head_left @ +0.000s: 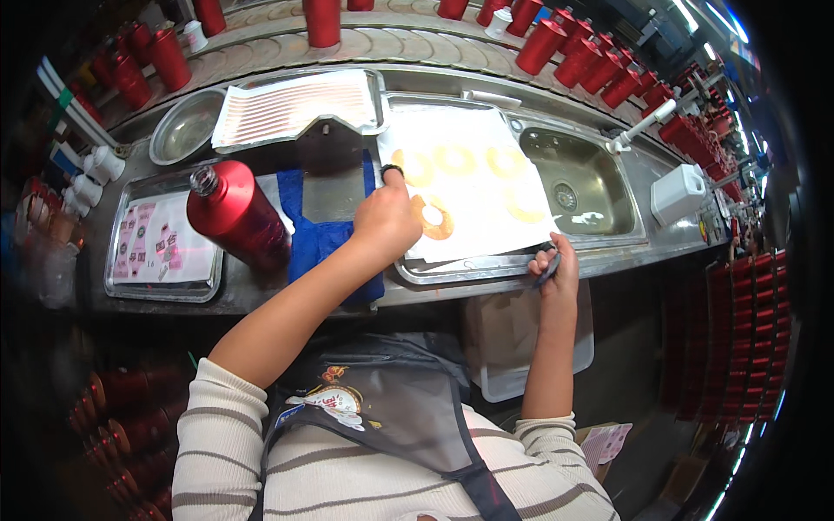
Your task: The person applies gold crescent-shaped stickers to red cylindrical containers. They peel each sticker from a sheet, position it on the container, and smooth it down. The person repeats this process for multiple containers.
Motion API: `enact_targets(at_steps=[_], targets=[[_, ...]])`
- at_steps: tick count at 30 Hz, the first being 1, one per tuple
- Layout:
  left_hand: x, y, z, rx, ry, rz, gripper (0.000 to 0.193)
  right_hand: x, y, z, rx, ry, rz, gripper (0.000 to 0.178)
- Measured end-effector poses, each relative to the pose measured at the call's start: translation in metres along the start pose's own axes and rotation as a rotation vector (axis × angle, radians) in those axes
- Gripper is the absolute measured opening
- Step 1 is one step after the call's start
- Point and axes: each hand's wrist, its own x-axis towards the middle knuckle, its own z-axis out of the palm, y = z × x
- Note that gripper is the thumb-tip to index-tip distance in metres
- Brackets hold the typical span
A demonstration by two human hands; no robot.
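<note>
Mid-frame, the person's left hand [385, 221] rests closed on the white paper-lined steel tray [434, 271], forefinger stretched toward a golden ring-shaped pastry [417, 165]. Lower right of centre, the right hand [556, 265] grips a thin dark tool [548, 269] at the tray's near edge. A red metal bottle [236, 213] lies at left on the steel desk [261, 295].
</note>
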Motion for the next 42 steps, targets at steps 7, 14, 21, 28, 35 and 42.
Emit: enact_targets(at_steps=[7,14,21,28,35,42], targets=[[-0.058,-0.014,-0.016,-0.106,0.217,0.246,0.033,-0.018,0.001,-0.034,-0.917,0.134,-0.69,0.05],[-0.156,-0.067,-0.101,-0.058,0.832,0.424,0.019,-0.073,0.016,0.074,-0.416,-0.356,-0.249,0.032],[-0.129,-0.111,-0.144,-0.189,0.615,0.209,0.101,-0.048,0.047,0.133,-0.149,-0.653,0.206,0.026],[-0.103,-0.141,-0.121,-0.417,0.551,0.135,0.107,-0.132,0.062,0.172,-0.702,-0.702,-0.225,0.03],[-0.118,-0.102,-0.071,-0.984,0.518,0.182,0.12,-0.188,0.112,0.227,-1.107,-1.127,-0.772,0.098],[-0.147,-0.141,-0.125,-0.389,0.505,0.331,0.116,-0.164,0.122,0.278,-1.008,-1.347,-0.443,0.097]])
